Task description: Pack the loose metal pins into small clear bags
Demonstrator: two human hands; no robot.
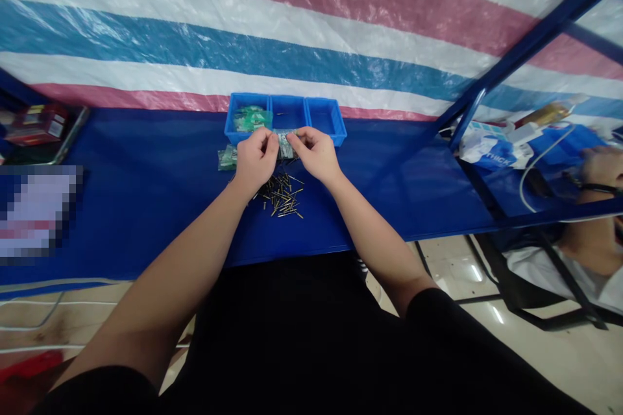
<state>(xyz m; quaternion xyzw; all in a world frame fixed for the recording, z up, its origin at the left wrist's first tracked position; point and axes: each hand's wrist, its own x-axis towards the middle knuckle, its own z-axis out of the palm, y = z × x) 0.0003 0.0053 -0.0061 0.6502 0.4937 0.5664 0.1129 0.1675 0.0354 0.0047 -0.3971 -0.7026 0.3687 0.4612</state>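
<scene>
Between my two hands is a small clear plastic bag (289,141), pinched at both of its sides; what lies inside it is too small to make out. My left hand (255,157) grips its left edge with thumb and forefinger. On the right edge, the thumb and fingers of my right hand (315,150) are closed. Just below them on the table lies a loose pile of thin brass-and-dark metal pieces like screws or drill bits (283,198). Another small bag (226,158) lies left of my left hand, partly hidden by it.
Behind my hands stands a blue three-compartment bin (327,118); its left compartment holds green-marked bags (252,118). A red box (37,124) sits at far left. Right of a blue metal post (467,118) are packages (491,146) and another person's arm (601,168).
</scene>
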